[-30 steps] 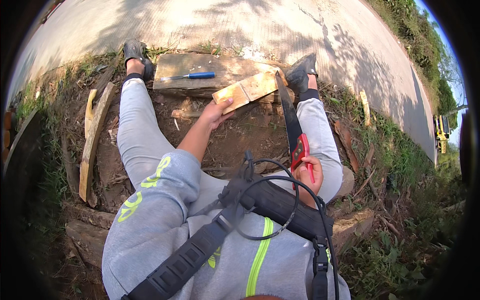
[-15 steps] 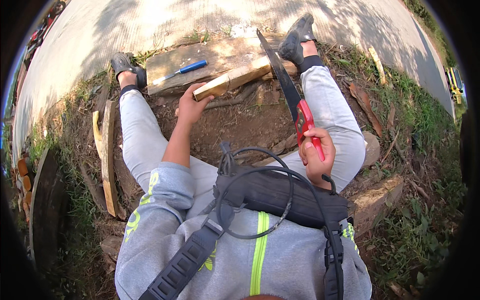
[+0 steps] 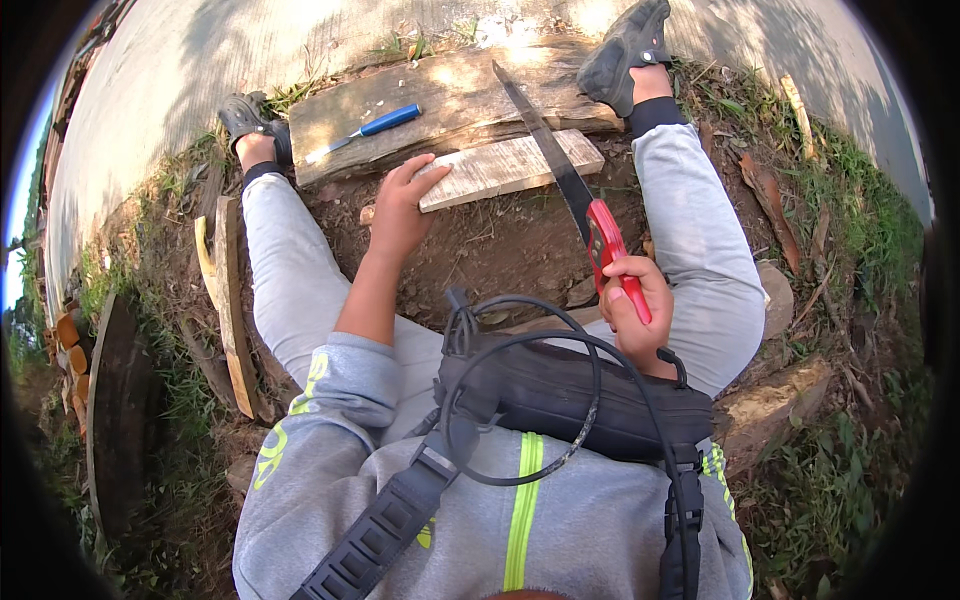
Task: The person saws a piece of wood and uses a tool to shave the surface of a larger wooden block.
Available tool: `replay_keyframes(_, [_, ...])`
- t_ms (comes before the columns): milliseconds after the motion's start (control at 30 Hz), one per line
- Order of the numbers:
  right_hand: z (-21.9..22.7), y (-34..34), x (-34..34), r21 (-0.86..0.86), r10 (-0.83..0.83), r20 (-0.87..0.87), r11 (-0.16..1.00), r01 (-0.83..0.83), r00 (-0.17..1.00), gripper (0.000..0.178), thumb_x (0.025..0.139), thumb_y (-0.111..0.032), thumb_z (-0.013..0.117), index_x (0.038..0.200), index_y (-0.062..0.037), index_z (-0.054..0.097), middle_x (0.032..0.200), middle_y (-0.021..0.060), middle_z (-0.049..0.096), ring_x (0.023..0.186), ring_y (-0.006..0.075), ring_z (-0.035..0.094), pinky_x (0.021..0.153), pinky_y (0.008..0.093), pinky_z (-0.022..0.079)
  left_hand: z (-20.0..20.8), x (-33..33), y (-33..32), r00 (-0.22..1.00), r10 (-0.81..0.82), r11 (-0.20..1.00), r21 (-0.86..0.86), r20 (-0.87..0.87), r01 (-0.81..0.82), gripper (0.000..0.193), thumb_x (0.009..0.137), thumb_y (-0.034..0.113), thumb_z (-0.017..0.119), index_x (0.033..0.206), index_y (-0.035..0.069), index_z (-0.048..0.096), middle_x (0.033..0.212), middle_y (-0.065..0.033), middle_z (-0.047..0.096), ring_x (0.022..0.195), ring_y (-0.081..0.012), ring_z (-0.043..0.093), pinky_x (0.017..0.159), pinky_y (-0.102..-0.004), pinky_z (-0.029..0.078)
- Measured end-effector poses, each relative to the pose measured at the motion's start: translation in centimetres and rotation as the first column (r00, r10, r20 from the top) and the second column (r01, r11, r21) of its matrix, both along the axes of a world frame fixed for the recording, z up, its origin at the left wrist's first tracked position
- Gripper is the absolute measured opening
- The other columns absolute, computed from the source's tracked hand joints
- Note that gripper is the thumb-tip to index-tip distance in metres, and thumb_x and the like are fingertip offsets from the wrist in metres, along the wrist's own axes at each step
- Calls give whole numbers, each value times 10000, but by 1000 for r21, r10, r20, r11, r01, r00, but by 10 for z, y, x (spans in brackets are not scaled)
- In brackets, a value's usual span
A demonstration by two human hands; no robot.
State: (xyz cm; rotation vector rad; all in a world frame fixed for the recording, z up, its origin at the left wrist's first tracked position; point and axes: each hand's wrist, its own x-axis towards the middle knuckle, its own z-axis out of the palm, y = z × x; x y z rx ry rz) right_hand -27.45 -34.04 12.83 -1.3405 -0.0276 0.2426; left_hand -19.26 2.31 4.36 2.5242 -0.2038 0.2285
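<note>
A pale, rough-faced block of wood lies slantwise at the near edge of a thick weathered plank. My left hand grips the block's left end, thumb and fingers around it. In my right hand is the red handle of a hand saw, my fingers wrapped round it. Its dark blade points up and left, crossing above the block near its right end; whether the teeth touch the wood, I cannot tell. A blue-handled chisel rests on the plank, its blade toward the left.
Bare soil lies between my legs. Split wood strips stand beside my left leg, and a log is at my right hip. A black cable loops over the dark bag on my lap. Concrete pavement stretches beyond the plank.
My left hand has turned the block so its pale, rough face is up and its right end sits lower. The saw stays in my right hand, nearly unmoved. My right foot has shifted outward.
</note>
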Motion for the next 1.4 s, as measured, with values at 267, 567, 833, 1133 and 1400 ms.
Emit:
replay_keyframes(267, [-2,-8,6,-35,-7,-42,999,6,999,258,986,29,551,1218,-27,648,946,-17,570,786,38,484,735,219,415,-8,6,-2,956,-19,998,-66,-292,-1,515,806,50,873,1301,125,753,1392,-129,700,1290,-345,656,1098,-430,527])
replay_keyframes(567, [5,-12,6,1,-34,-99,999,35,994,275,978,38,551,1213,-45,667,916,-33,567,761,28,477,704,221,412,-25,-7,-6,945,8,999,41,-327,6,580,792,172,923,1346,144,752,1369,-151,699,1272,-348,659,1087,-430,538])
replay_keyframes(833, [12,-21,4,-92,5,1,996,-5,1000,258,981,21,553,1205,-43,662,916,-22,575,768,33,478,712,223,413,72,7,-73,984,-138,900,400,-112,172,506,777,255,925,1259,184,789,1332,-89,725,1166,-352,684,999,-454,565])
replay_keyframes(1133, [14,-27,2,-23,-94,-19,995,93,995,268,981,33,542,1210,-43,660,899,-31,560,737,23,458,675,223,404,135,26,-38,807,141,953,301,-573,47,515,945,502,801,1234,76,791,938,-156,794,891,-295,770,833,-420,588])
replay_keyframes(1400, [17,-26,0,-6,-49,31,999,49,998,279,975,51,538,1209,-44,657,914,-30,560,741,18,463,675,219,412,91,62,21,608,319,944,186,-727,-273,683,1041,636,622,1310,18,728,1059,-147,779,937,-254,761,802,-362,594])
